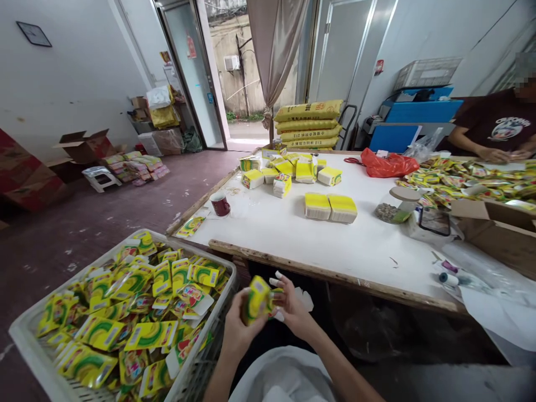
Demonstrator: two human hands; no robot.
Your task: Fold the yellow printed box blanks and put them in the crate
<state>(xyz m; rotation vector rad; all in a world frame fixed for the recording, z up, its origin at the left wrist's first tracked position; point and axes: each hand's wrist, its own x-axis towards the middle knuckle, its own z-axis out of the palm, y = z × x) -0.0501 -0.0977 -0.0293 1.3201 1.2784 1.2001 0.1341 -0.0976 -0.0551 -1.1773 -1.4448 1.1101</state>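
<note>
My left hand is closed around a small yellow-and-green packet, held up beside the crate's right edge. There may be more than one packet in this grip; blur hides it. Close to the packet's right side is my right hand, its fingers apart and white coverings on several fingertips. Whether those fingers touch the packet, I cannot tell. Below both hands, a white cloth or bag lies at my lap. At my left stands a white plastic crate full of loose packets like the held one.
Stacked yellow packets and a dark red mug sit on the white table, whose wooden edge faces me. A red bag, a jar, a phone and a cardboard box are rightward. Another person sits by a packet heap.
</note>
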